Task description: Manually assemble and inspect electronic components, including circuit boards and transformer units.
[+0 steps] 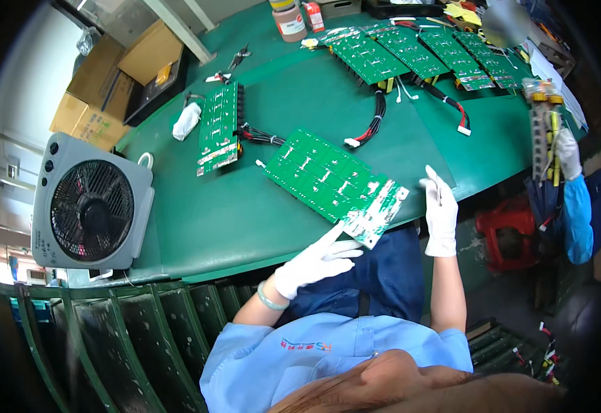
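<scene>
A green circuit board (324, 172) lies slanted on the green table in front of me, its silvery near end at the table's edge. My left hand (319, 263), in a white glove, has its fingers stretched out, with the fingertips at the board's near corner; whether they press on it I cannot tell. To the right of the board my right hand (441, 215), also gloved in white, is raised with fingers extended and nothing in it. A second green circuit board (219, 127) stands farther left, with a bundle of black and red wires (262, 135) between the two.
Several more circuit boards (368, 55) line the table's far side, with wire leads (376, 120) hanging toward me. A grey fan (92, 206) and a cardboard box (94, 96) are at the left. At the right, another person's gloved hand (567, 153) is beside a component-covered board (541, 131).
</scene>
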The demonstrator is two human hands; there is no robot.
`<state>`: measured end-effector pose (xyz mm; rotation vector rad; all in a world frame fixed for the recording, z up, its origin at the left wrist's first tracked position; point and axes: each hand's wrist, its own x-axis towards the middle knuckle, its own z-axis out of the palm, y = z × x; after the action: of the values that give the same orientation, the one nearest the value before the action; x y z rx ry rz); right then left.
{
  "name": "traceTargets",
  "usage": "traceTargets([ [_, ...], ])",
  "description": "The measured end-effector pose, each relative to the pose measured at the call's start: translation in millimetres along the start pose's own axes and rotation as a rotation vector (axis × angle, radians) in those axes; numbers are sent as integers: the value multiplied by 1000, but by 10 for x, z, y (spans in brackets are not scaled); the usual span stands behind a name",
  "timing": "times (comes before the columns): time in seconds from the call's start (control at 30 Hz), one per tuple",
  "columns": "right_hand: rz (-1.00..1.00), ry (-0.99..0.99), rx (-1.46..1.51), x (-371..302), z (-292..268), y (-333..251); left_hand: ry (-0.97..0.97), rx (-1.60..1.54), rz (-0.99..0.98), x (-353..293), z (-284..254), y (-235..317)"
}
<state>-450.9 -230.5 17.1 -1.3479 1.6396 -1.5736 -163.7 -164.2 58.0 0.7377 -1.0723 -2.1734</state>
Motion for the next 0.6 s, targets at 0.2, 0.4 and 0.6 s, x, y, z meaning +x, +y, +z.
traceTargets([
  [0.2, 428, -304, -52, -357, 2, -513, 370, 628, -156, -71, -255, 719],
  [0.4, 502, -300, 129, -649, 146, -485, 729, 579, -70, -194, -661, 977],
  [0.6, 637, -204, 343, -792, 93, -512, 801, 481, 362, 114, -1172, 1153],
])
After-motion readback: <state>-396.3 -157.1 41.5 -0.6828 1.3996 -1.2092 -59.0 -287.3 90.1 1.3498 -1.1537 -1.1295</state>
